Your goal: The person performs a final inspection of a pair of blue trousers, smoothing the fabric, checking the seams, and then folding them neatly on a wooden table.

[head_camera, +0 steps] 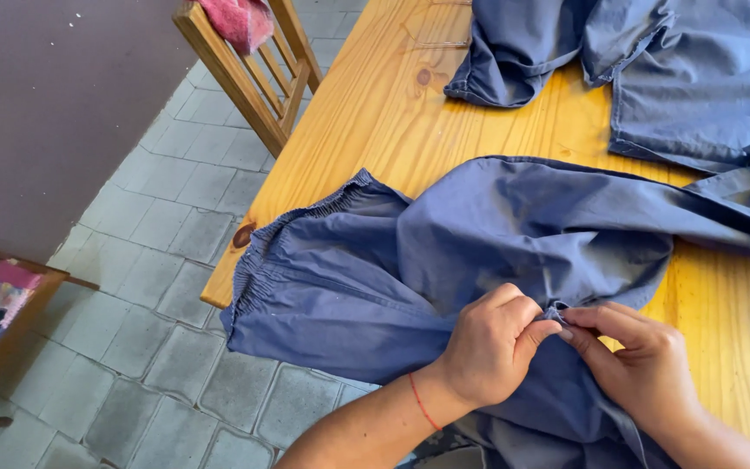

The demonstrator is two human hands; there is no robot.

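- Table (375,113): pale wood, set on a grey tiled floor (158,260).
- Trousers (444,252): blue, spread across the table's near edge, elastic waistband hanging over the corner at left.
- Second garment (696,78): blue, lying at the far end of the table, apart from the trousers.
- Chair (253,78): wooden, just beside the table; pink cloth (236,19) on its seat.
- Left hand (488,347): pinched on a fold of the trousers.
- Right hand (640,365): pinched on the same fold, fingertips meeting the left's.
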